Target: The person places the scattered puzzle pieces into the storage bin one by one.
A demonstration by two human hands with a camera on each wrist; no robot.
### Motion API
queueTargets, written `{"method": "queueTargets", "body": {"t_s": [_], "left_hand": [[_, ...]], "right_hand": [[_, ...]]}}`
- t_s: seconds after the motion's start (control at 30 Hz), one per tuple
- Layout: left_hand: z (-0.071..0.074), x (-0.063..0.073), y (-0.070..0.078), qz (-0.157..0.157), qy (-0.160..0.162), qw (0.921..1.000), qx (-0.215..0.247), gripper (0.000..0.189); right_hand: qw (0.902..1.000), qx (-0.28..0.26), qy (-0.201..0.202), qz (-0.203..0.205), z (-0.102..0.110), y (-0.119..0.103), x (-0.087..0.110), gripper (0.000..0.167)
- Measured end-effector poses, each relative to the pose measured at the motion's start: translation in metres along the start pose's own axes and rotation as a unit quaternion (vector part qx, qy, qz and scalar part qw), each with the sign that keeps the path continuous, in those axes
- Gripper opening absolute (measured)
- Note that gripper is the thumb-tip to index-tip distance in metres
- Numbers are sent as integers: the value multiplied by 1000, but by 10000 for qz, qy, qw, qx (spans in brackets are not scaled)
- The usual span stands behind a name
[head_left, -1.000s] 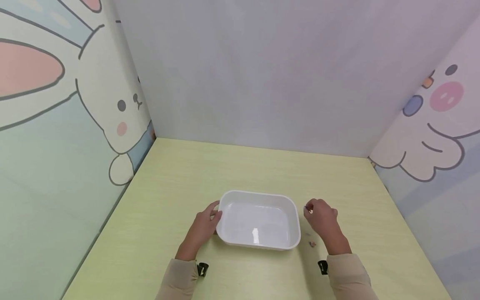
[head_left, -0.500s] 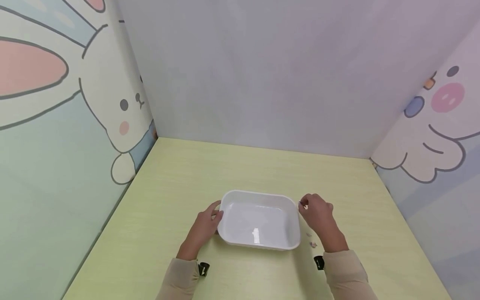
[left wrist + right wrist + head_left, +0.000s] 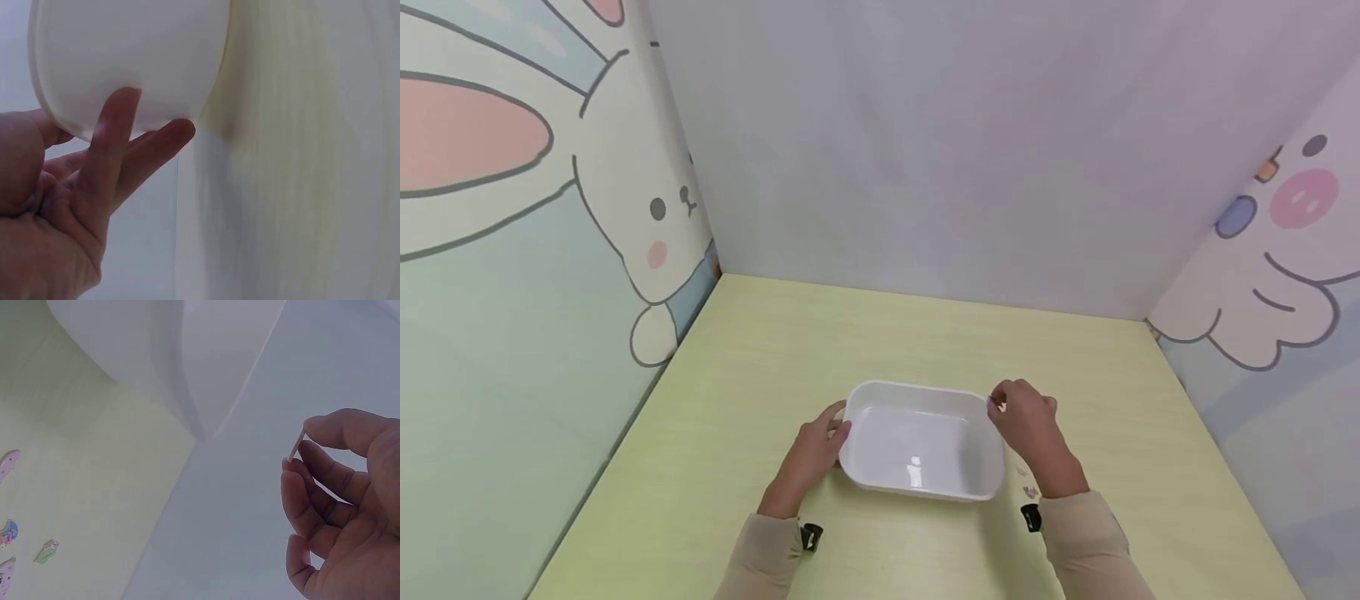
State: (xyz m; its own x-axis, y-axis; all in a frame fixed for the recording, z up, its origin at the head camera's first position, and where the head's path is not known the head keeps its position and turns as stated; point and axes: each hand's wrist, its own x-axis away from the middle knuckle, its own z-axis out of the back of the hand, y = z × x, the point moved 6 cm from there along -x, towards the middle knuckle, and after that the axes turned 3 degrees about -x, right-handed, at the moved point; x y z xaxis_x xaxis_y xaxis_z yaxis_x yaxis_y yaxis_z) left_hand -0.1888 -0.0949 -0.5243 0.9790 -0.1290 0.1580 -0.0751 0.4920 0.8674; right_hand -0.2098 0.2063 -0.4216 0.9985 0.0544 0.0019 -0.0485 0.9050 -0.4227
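Note:
A white rectangular basin [image 3: 902, 446] with rounded corners stands on the pale yellow table, and nothing lies in it. At its left end my left hand [image 3: 812, 450] grips the rim; in the left wrist view, fingers [image 3: 119, 125] of that hand lie along the outer wall while the thumb hooks over the edge. My right hand [image 3: 1030, 423] is over the basin's back right corner. Between thumb and fingertips it pinches a small, thin, flat piece [image 3: 297, 442], seen edge-on in the right wrist view, so its face is hidden.
Several small flat printed pieces lie on the table right of the basin, among them a green one [image 3: 47, 551], a blue one [image 3: 9, 532] and a pink one [image 3: 7, 465]. Cartoon-printed walls border the table [image 3: 820, 333] left and right, with a plain wall [image 3: 910, 167] behind.
My right hand has moved left and slightly away from me, from beside the basin to over its back right corner, still pinching the small piece. The left hand keeps its hold on the rim.

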Motion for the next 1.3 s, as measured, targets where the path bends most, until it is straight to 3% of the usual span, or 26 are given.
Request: {"method": "queueTargets", "body": {"t_s": [0.47,1.3], "left_hand": [[-1,-2,-1,-91,-71,9993,350,47],[1,-2,-2,-168,-43,9998,139,47]], "right_hand": [[9997,41,-109,216,-7,-26,-11,8],[9968,232,-378,658,-29,-85,-24,4]]}}
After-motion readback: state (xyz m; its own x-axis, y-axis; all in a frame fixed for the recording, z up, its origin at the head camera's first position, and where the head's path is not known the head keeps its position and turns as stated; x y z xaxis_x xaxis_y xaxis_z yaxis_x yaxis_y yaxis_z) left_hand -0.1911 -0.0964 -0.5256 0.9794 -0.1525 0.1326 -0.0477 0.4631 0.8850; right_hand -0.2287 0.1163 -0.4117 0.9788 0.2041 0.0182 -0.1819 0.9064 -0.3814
